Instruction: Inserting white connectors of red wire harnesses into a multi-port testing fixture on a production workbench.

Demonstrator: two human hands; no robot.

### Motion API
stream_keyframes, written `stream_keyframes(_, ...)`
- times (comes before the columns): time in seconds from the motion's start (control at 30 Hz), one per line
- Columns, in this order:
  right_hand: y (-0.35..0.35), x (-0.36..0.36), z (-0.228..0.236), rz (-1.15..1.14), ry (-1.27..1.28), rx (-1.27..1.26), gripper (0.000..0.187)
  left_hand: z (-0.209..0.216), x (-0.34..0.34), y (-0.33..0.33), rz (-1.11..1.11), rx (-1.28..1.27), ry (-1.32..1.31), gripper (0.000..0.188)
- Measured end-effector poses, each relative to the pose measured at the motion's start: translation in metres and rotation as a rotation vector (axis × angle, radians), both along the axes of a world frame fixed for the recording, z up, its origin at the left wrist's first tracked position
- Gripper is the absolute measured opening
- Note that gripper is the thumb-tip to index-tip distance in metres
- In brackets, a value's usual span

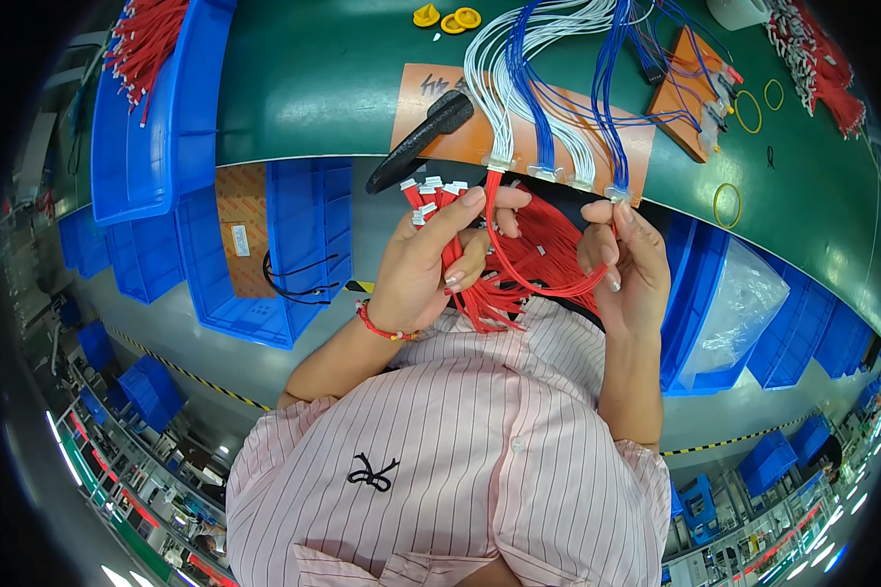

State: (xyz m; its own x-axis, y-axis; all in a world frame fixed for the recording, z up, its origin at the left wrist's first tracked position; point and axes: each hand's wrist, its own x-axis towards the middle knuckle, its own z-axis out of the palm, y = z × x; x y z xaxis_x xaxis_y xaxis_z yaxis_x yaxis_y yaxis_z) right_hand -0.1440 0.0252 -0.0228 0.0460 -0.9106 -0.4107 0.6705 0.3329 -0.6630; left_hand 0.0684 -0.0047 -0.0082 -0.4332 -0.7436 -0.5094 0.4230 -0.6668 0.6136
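Note:
My left hand (423, 264) is closed around a bunch of red wire harnesses (487, 305) with white plugs (427, 188) sticking out at the top. Its thumb and forefinger are near a socket (500, 165) on the edge of an orange board (426, 88), where red wires meet white ones. From there a loop of red wires (543, 289) hangs down and runs into my right hand (625, 256). The right fingers pinch the loop's other end just below another socket (617, 194), joined to blue wires (612, 93). More red harnesses (558, 235) lie behind the hands.
A black handle-like bar (421, 142) juts over the edge of the green table (303, 88). An orange block with wires (690, 98), yellow rings (727, 205) and yellow caps (460, 20) lie on it. Blue bins (308, 220) stand below; red wire bundles (147, 49) hang at the left.

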Motion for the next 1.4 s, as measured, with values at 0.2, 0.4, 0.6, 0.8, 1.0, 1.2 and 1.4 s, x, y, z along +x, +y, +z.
stream_keyframes(0.2,-0.001,-0.007,-0.004,0.078,0.178,-0.003,0.040,0.001,-0.007,-0.011,0.012,-0.097,-0.097,0.038)
stream_keyframes(0.4,0.016,-0.004,0.006,0.056,0.673,-0.090,0.037,0.001,-0.006,-0.017,-0.022,-0.111,-0.125,0.036)
stream_keyframes(0.6,0.007,0.005,0.004,0.028,0.541,-0.113,0.036,-0.003,-0.009,-0.022,-0.046,-0.114,-0.139,0.037)
stream_keyframes(0.8,0.010,-0.002,0.003,0.055,0.530,-0.182,0.033,-0.007,-0.006,-0.024,-0.059,-0.117,-0.072,0.036)
stream_keyframes(1.0,0.028,-0.012,-0.002,0.171,0.547,-0.194,0.030,-0.014,-0.003,-0.017,-0.031,-0.203,-0.096,0.037)
stream_keyframes(1.2,0.013,0.002,0.001,0.095,0.608,-0.207,0.031,-0.005,-0.007,-0.015,-0.070,-0.186,-0.170,0.038)
stream_keyframes(1.4,0.004,0.007,0.001,0.042,0.651,-0.150,0.033,-0.003,-0.008,-0.012,-0.053,-0.184,-0.187,0.039)
